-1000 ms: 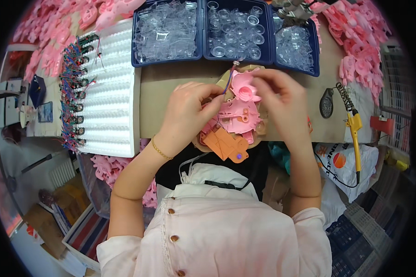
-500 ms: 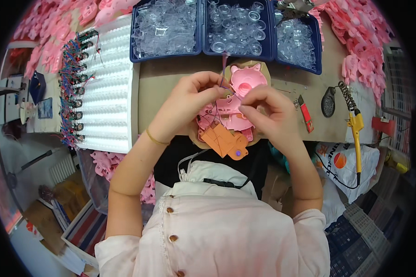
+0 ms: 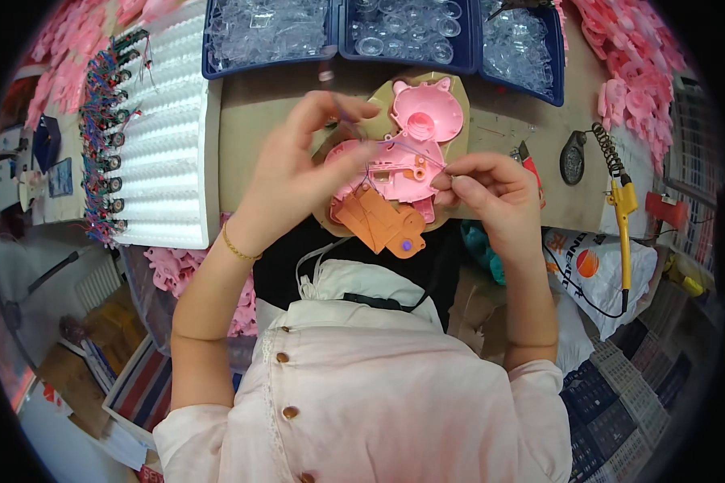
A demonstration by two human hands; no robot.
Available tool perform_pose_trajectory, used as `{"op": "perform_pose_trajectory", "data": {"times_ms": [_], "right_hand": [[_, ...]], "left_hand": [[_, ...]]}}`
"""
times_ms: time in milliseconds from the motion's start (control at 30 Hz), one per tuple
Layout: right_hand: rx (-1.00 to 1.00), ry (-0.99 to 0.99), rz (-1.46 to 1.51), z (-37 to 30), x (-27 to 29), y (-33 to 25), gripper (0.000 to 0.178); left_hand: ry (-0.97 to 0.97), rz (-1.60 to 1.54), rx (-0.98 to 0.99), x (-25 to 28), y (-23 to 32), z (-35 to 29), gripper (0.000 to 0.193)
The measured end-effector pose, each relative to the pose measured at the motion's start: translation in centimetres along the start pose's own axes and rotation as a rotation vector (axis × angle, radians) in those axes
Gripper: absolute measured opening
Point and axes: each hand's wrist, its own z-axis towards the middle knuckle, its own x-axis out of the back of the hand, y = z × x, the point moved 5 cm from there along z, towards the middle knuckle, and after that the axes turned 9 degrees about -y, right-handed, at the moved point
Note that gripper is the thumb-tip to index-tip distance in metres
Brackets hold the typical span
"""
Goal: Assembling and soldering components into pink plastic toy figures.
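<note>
A pink animal-shaped toy shell (image 3: pixel 407 173) lies with its hollow side up in a tan holder (image 3: pixel 457 88) on the table. An orange plastic piece (image 3: pixel 379 229) with a purple spot hangs over its near edge, thin wires crossing it. My right hand (image 3: pixel 495 201) pinches a thin wire (image 3: pixel 415 151) at the shell's right side. To the left, my left hand (image 3: pixel 294 165) is over the shell's edge, smeared by motion, thumb and forefinger spread apart. The wire runs past its fingers toward a small blurred end above.
Blue bins (image 3: pixel 342 48) of clear plastic parts line the back. Leftward, a white ridged tray (image 3: pixel 165 153) has wired components (image 3: pixel 113 161) along its edge. A red cutter knife (image 3: pixel 530 167), a yellow soldering iron (image 3: pixel 623 209) and heaped pink parts (image 3: pixel 632 72) are at right.
My left hand has moved left and its fingers have spread. My right hand has drawn the wire to the right and slightly toward me. The shell's middle is more exposed.
</note>
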Motion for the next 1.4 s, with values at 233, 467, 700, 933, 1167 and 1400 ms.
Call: {"op": "perform_pose_trajectory", "data": {"times_ms": [233, 467, 700, 933, 1167, 1400], "right_hand": [[0.210, 0.125, -0.766, -0.5, -1.3, -1.8, 0.009], [0.426, 0.055, -1.344, 3.4, -3.8, 0.6, 0.008], [0.396, 0.060, -1.502, 2.8, -4.5, 1.9, 0.011], [0.369, 0.039, -1.545, 2.9, -4.7, 1.6, 0.013], [0.377, 0.006, -1.392, 3.4, -3.4, 1.0, 0.010], [0.355, -0.002, -1.500, 3.8, -4.4, 1.6, 0.010]], "left_hand": [[-0.122, 0.828, -0.213, -1.3, 1.7, 1.5, 0.032], [-0.108, 0.687, -0.134, -0.1, 1.0, 1.9, 0.011], [0.092, 0.783, -0.375, -1.2, -0.7, 0.9, 0.013], [-0.007, 0.729, -0.293, -1.4, -0.6, 1.0, 0.014], [-0.016, 0.713, -0.302, -1.5, -0.9, 1.5, 0.013], [-0.007, 0.461, -0.146, -1.4, -0.9, 1.6, 0.015]]}}
